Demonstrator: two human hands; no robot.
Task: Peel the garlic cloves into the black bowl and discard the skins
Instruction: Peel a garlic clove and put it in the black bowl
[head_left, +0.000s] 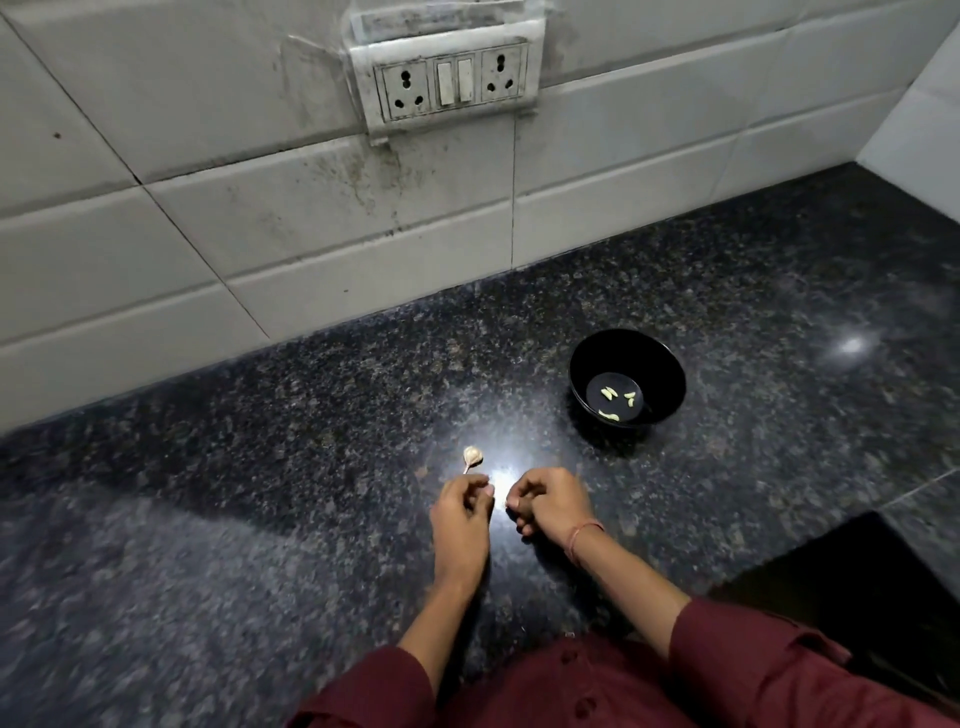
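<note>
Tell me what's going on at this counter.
A person is peeling garlic on the dark counter. The left hand and right hand sit close together, fingers curled; what, if anything, they pinch is too small to tell. A bare garlic stalk lies just beyond the left hand. The black bowl, off to the right, holds a few peeled cloves.

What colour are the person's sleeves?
Dark maroon; the right sleeve shows best in the head view.

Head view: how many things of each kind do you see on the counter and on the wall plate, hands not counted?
Black bowl: 1
Garlic stalk: 1
Sockets: 2
Switches: 2
Peeled cloves in the bowl: too small to count
Total: 6, without cloves
</note>
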